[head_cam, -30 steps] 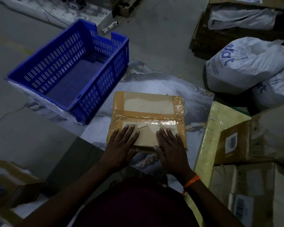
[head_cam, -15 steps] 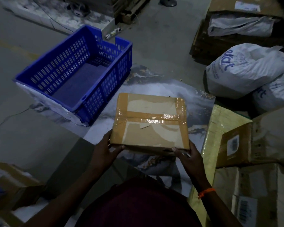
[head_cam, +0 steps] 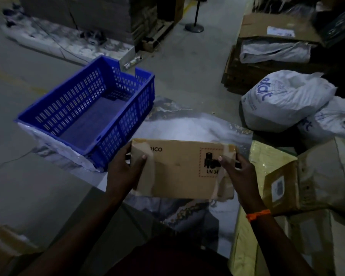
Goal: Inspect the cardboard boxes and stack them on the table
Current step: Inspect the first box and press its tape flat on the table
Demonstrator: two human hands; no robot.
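You've got both hands on the cardboard box (head_cam: 177, 170). L hand (head_cam: 126, 172) grips the left end, thumb curled over the front face, other fingers hidden behind. R hand (head_cam: 239, 174) does the same on the right end, thumb on the battery label. Box is held up over the marble-print table (head_cam: 187, 126), printed face ("PICO", "UN 34") tilted toward you. Blue crate (head_cam: 127, 124) sits on the table, near your L hand. Other cartons (head_cam: 307, 186) and white bags (head_cam: 283, 100) are on your right.
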